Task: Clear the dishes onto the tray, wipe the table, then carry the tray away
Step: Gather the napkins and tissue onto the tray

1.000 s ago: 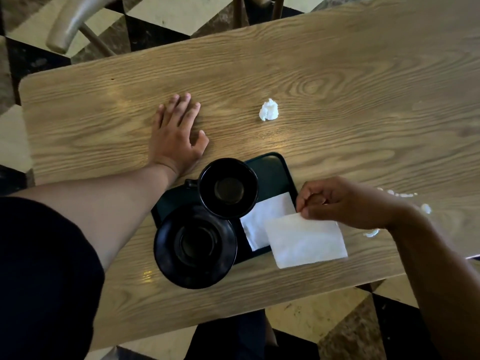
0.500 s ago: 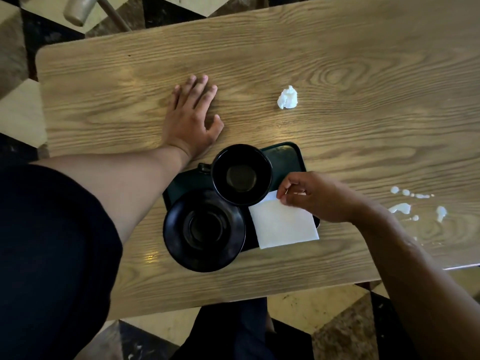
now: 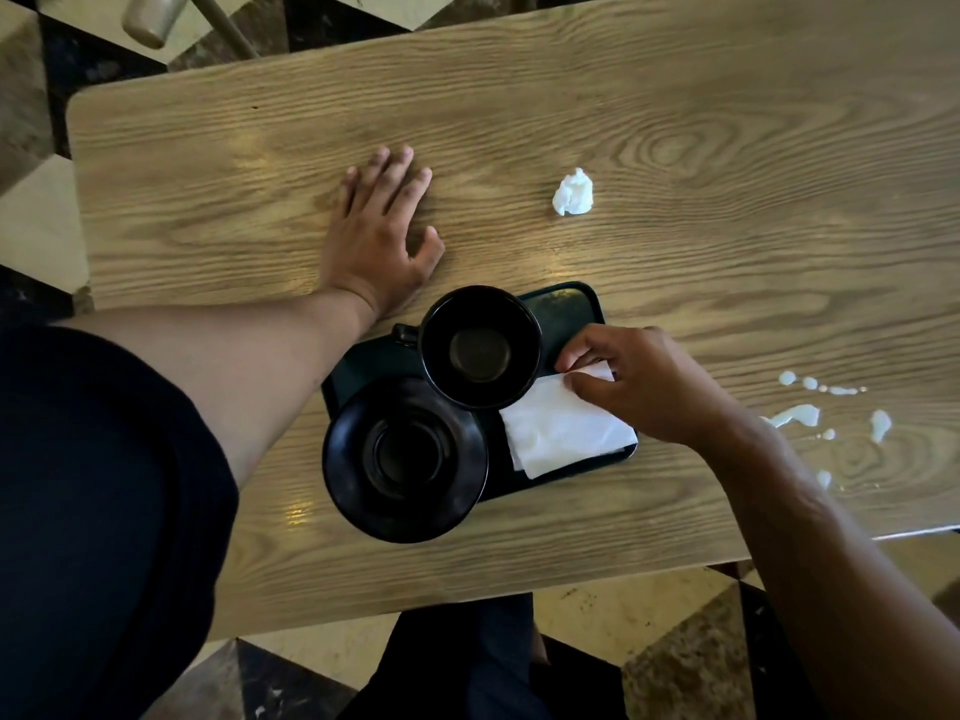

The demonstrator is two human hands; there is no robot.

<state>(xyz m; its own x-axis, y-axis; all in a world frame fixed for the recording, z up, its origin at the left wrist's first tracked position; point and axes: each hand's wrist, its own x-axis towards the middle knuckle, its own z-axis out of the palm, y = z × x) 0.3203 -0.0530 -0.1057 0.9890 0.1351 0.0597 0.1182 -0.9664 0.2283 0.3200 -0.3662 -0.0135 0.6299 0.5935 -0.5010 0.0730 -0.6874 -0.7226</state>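
Wood-grain table: light oak-pattern top, fills most of the frame; its near edge runs across the lower centre.
Tray: dark green, rectangular with rounded corners, lies flat on the table at centre frame, tilted slightly anticlockwise.
Cup: black, upright, stands on the upper-centre part of the tray; handle points to frame left; a dark residue shows at the bottom.
Saucer: black, round, rests on the lower-left part of the tray and overhangs the tray's left and near edges; its upper-right rim sits under the cup's edge.
Napkin: white, flat, lies on the right part of the tray, just right of the cup and saucer; one corner reaches past the near rim.
Right hand: enters from lower right, curled over the napkin's upper corner; thumb and forefinger pinch that corner.
Left hand: palm down on the bare table, left of centre, fingers extended and close together, thumb apart; wrist just beside the tray's upper-left corner.
Crumpled tissue: white wad on the table, above the tray, apart from both hands.
White spill: scattered drops and smears on the table at frame right, beyond the right forearm.
Chair: partly visible at upper left, past the table's far edge.
Floor: chequered dark and pale tiles around the table.
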